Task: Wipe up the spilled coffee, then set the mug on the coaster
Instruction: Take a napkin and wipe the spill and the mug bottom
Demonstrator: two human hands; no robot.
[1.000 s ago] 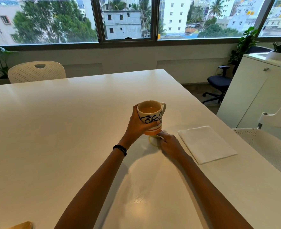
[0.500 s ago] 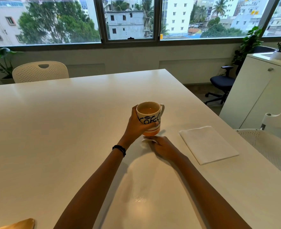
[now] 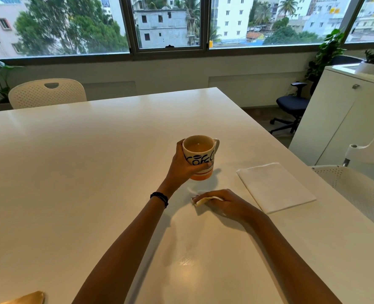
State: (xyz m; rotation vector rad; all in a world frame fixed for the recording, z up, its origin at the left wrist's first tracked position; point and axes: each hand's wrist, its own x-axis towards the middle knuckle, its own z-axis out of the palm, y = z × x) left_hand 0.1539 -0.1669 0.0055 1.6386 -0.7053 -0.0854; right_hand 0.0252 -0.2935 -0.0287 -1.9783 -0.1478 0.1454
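A: Looking at the risks first: the left hand (image 3: 182, 166) is closed around the white ceramic mug with dark lettering and an orange band at the bottom (image 3: 200, 157). It holds the mug by the body, not by the handle, which points to the far right. The mug seems lifted a little above the white glossy counter (image 3: 72, 172), and it is nearly full of light brown coffee. If the hand tilts while the person watches the wiping, I think more coffee could go over the rim.

B: And the right hand (image 3: 222, 202)?

A: It lies flat, the fingers mostly straight, pressing a small crumpled piece of white tissue (image 3: 200, 200) on the counter just near of the mug. The tissue is small and already looks stained yellowish, so it may smear the liquid instead of taking it up. The folded white paper napkin (image 3: 275, 186) lies unused just to the right.

B: Can you see the spill itself?

A: Hardly. There is a faint wet sheen beside the tissue, but on this shiny surface I cannot separate liquid from reflection. Whether drops hang under the mug is also hidden.

B: And the coaster?

A: At the near left corner a tan, wood-coloured flat thing (image 3: 25, 299) is cut off by the frame. It may be the coaster, but I cannot be sure. If so, it is well apart from the mug, and carrying a full mug so far is another chance to spill.
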